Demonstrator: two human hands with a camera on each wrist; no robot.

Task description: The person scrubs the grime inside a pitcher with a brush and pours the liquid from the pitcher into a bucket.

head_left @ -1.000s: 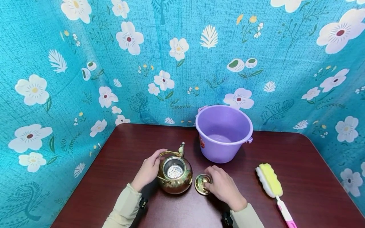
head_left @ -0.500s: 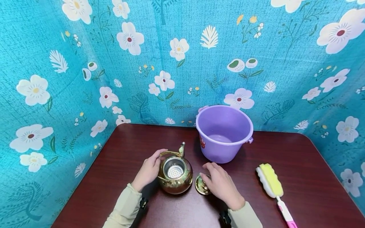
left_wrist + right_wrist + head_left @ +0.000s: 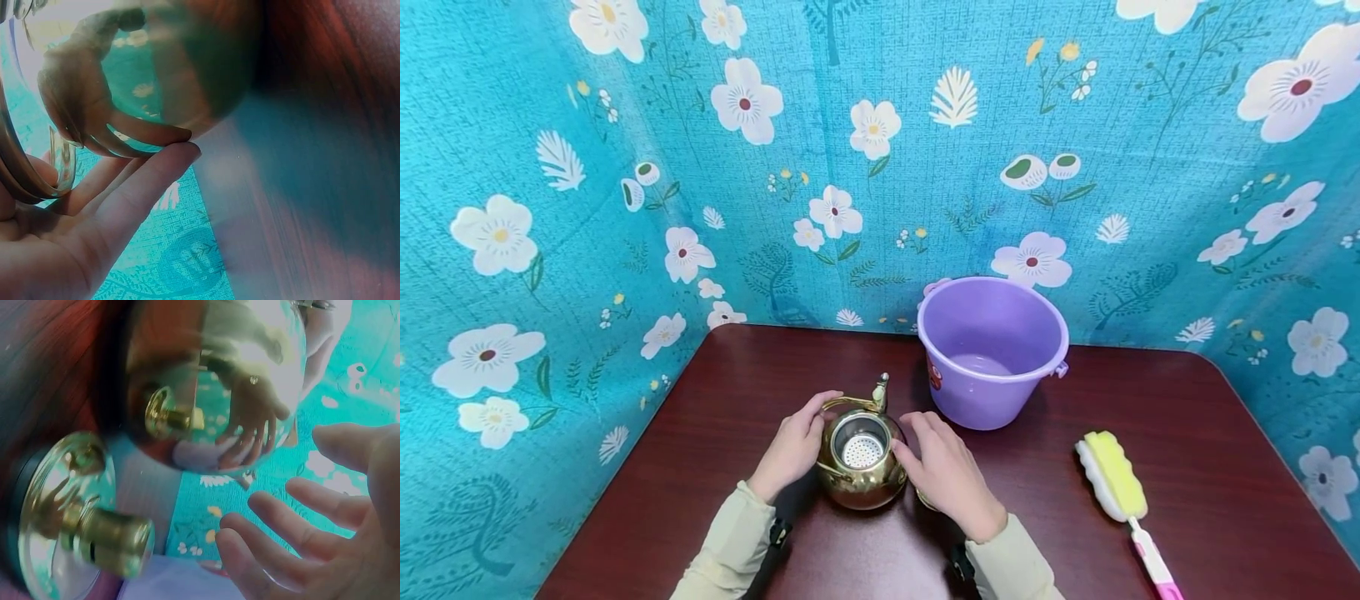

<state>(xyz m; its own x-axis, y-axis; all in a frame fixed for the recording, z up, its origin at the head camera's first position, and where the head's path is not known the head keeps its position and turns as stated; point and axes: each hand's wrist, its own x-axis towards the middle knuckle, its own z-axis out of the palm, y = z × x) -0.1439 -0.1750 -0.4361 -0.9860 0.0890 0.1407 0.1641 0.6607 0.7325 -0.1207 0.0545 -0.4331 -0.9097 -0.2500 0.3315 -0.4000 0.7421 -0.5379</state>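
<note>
A shiny gold teapot (image 3: 861, 487) stands on the table, its top uncovered, a perforated metal strainer (image 3: 862, 451) inside. My left hand (image 3: 792, 450) holds it from the left at its handle (image 3: 22, 169), fingers against the round body in the left wrist view. My right hand (image 3: 943, 471) is at the pot's right side, fingers spread and holding nothing; in the right wrist view a gap shows between fingertips and pot. The gold lid (image 3: 69, 519) with its knob (image 3: 115, 540) lies on the table beside the pot, mostly hidden under my right hand in the head view.
A purple bucket (image 3: 992, 392) stands behind and right of the teapot. At the right lies a yellow and white sponge brush (image 3: 1112, 479) with a pink and white handle. Blue flowered cloth (image 3: 880, 208) hangs behind the dark red table (image 3: 715, 417).
My right hand has let go of the lid's knob and moved left to the side of the teapot. The lid has stayed on the table, and my left hand has kept its place.
</note>
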